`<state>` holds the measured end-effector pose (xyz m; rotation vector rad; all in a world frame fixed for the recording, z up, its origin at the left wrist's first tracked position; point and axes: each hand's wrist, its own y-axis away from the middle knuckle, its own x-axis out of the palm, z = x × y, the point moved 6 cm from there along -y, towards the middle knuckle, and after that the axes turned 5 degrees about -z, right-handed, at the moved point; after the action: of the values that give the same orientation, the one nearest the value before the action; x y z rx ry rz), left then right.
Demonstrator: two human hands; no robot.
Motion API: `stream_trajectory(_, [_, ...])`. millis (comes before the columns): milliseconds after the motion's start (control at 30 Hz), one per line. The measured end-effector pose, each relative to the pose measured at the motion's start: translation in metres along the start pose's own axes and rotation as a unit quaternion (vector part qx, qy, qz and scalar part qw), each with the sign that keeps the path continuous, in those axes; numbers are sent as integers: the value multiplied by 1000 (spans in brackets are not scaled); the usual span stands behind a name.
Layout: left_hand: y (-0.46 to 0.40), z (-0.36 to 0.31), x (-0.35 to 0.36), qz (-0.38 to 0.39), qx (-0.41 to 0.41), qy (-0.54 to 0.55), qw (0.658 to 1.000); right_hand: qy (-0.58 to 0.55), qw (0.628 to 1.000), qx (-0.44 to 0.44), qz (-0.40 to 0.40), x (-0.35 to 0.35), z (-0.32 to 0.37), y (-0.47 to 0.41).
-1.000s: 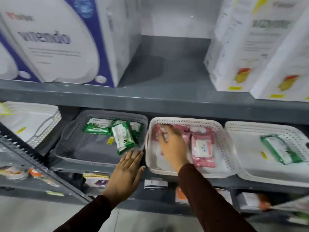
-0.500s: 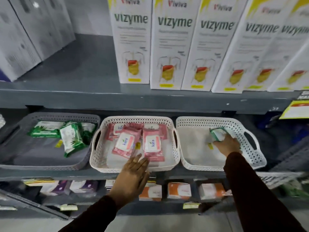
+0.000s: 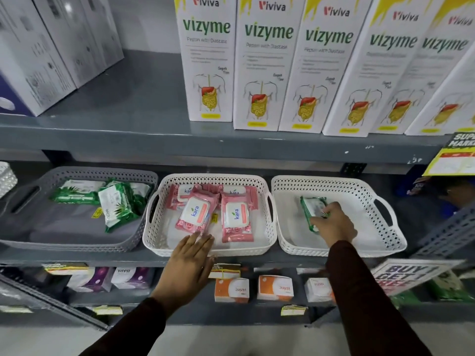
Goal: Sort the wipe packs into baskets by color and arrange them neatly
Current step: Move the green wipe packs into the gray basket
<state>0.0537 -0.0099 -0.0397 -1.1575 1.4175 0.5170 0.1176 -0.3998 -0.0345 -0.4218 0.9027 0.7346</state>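
Pink "kara" packs (image 3: 194, 213) under flat left hand (image 3: 191, 255); right hand (image 3: 334, 224) grips green pack (image 3: 309, 209).

Right hand (image 3: 334, 226) on green pack (image 3: 309, 205)

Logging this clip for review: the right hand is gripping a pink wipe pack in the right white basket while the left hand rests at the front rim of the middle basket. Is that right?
Not quite. The pack in the right hand is a green wipe pack, not pink, as the head view shows. The rest holds: it is in the right white basket, and the left hand rests at the front rim of the middle basket.
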Motion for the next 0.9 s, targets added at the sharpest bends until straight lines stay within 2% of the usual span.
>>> stream_trajectory(133, [12, 32, -11, 13, -16, -6, 1000, -94, 987, -70, -108, -1, 44, 47])
stream_trajectory(233, [24, 61, -28, 8, -25, -7, 1000, -159, 965, -163, -134, 6, 97, 95])
stream_trajectory(367, [40, 107, -54, -14, -56, -16, 998, -218, 938, -259, -69, 41, 176, 162])
stream_trajectory(500, [61, 174, -75, -12, -127, -47, 991, -230, 911, -340, 43, 96, 251, 232])
stream_trajectory(633, [91, 237, -94, -1, -169, -61, 984, -186, 890, -394, 138, 152, 324, 290])
stream_trajectory(733, [106, 266, -112, -22, -175, -56, 983, -137, 876, -427, 178, 188, 376, 321])
stream_trajectory(833, [112, 284, -122, -38, -164, -61, 984, -108, 880, -421, 192, 224, 417, 342])
stream_trajectory(900, [113, 290, -125, -41, -151, -61, 986, -47, 879, -435, 187, 250, 436, 355])
